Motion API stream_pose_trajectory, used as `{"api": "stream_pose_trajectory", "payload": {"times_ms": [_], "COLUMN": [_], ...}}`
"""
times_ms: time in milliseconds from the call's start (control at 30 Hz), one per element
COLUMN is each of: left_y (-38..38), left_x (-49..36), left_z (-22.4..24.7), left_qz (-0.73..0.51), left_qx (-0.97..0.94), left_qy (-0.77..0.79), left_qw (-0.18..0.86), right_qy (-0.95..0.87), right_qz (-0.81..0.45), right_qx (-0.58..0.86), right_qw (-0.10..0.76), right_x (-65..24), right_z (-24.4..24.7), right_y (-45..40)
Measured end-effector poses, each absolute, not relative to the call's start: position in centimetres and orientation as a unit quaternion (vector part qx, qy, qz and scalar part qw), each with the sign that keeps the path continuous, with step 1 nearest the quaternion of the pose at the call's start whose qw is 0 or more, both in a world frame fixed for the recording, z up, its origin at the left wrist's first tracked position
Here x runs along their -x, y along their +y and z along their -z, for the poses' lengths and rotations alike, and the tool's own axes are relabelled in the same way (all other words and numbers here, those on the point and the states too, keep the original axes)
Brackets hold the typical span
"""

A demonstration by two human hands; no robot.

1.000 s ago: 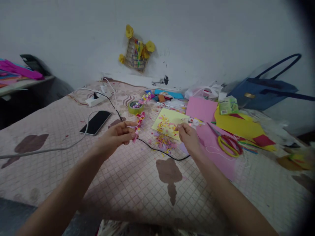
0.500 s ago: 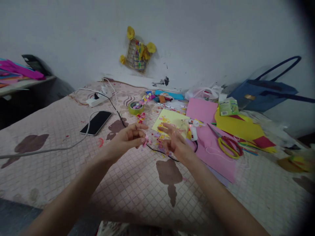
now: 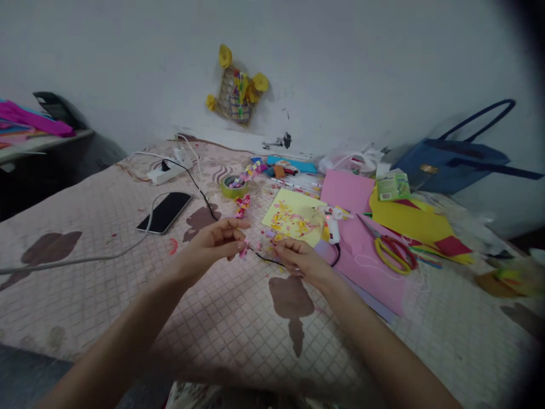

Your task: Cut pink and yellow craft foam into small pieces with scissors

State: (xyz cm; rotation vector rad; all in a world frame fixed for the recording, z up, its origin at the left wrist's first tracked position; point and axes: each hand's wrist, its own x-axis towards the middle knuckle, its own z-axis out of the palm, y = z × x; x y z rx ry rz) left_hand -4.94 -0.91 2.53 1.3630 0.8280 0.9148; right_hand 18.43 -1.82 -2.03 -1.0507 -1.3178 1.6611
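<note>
Pinched between the thumb and fingers of my left hand (image 3: 221, 240) is a small pink paper piece (image 3: 244, 249). My right hand (image 3: 296, 258) is closed at the fingertips, low over scattered paper bits, and what it holds, if anything, is too small to make out. Behind my hands lies a pale yellow sheet (image 3: 283, 200) strewn with pink and yellow scraps. A red and pink paper cluster (image 3: 242, 205) sits just beyond my left hand. The white glue gun (image 3: 334, 230), its red light on, rests right of the sheet.
A phone (image 3: 165, 212) and power strip (image 3: 170, 172) are at the left, with cables across the cloth. Green tape (image 3: 234, 187) stands further back. Scissors (image 3: 392, 255) lie on pink sheets (image 3: 370, 272) at the right, near a blue bag (image 3: 460, 165).
My right hand has lowered slightly and its spread fingers have come together. My left hand still pinches the pink piece. More of the scraps on the yellow sheet now show.
</note>
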Motion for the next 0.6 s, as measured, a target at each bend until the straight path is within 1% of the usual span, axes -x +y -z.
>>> {"api": "stream_pose_trajectory", "payload": {"times_ms": [133, 267, 333, 433, 600], "left_y": [-2.0, -3.6, -4.0, -4.2, -4.6], "left_x": [5.3, 5.1, 5.0, 5.2, 6.3], "left_z": [-2.0, -1.1, -0.8, -0.9, -1.7], "left_qz": [-0.397, -0.377, -0.373, -0.383, -0.405], "left_qx": [-0.573, -0.542, -0.529, -0.522, -0.525], "left_qy": [0.354, 0.363, 0.365, 0.365, 0.348], "left_qw": [0.624, 0.657, 0.67, 0.669, 0.663], "right_qy": [-0.501, -0.476, -0.469, -0.478, -0.527], "right_qz": [-0.571, -0.456, -0.408, -0.363, -0.314], "right_qx": [0.463, 0.503, 0.516, 0.532, 0.57], "right_qw": [0.458, 0.559, 0.59, 0.597, 0.546], "right_x": [-20.6, -23.0, -24.0, -24.9, -25.4], "right_z": [2.5, 2.6, 2.4, 2.1, 1.9], "right_y": [-1.1, -0.6, -0.3, 0.2, 1.6]}}
